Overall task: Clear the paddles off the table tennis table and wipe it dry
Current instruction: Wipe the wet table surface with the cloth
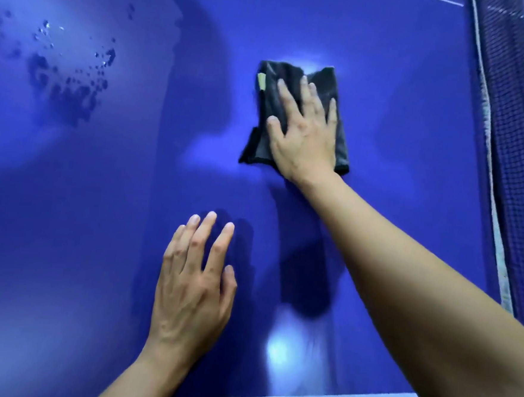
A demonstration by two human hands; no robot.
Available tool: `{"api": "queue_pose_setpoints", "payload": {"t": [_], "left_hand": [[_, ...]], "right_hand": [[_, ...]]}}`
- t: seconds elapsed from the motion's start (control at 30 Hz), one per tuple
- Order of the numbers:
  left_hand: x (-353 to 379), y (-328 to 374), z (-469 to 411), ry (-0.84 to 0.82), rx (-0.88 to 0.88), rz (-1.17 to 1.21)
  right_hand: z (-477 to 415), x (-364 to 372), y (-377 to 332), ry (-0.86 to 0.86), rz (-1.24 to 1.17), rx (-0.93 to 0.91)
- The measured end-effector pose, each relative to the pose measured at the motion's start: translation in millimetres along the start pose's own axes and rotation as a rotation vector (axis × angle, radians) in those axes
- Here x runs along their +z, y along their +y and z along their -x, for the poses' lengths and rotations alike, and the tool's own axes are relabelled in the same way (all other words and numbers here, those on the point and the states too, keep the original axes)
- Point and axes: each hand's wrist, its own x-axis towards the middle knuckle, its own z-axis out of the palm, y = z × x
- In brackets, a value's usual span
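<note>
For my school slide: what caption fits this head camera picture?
Right hand presses a dark cloth on the blue table; water drops sit at left.

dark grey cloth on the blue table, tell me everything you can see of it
The dark grey, soft-looking cloth is folded into a rough rectangle with a darker hem and a small yellowish tag at its left edge. It lies flat on the blue table tennis table; the right hand presses it with spread, straight fingers.

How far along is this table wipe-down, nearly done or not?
Done: no paddles show on the table. In hand: the right hand presses a dark cloth flat near the net; the left hand is open, holding nothing. Left: a patch of water drops on the far left is not yet wiped.
</note>
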Motion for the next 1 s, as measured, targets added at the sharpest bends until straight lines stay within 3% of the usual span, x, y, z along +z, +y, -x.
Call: {"api": "queue_pose_setpoints", "payload": {"t": [0.2,0.4,0.57,0.87,1.0], "left_hand": [[-10.3,-13.5,38.8,-0.026,-0.022,0.002],[4.6,14.2,59.0,-0.051,0.032,-0.017],[12.6,17.9,60.7,-0.060,0.041,-0.103],[17.8,31.0,62.3,-0.014,0.000,-0.133],[17.5,29.3,66.1,-0.017,-0.005,-0.143]], "right_hand": [[47.7,21.5,-120.4,-0.059,-0.036,-0.275],[47.7,20.6,-118.1,-0.106,-0.098,-0.290],[53.8,5.7,-32.0,-0.058,-0.136,-0.206],[117.2,-49.2,241.4,0.041,-0.045,0.238],[142.0,-52.9,277.6,0.061,-0.061,0.315]]}}
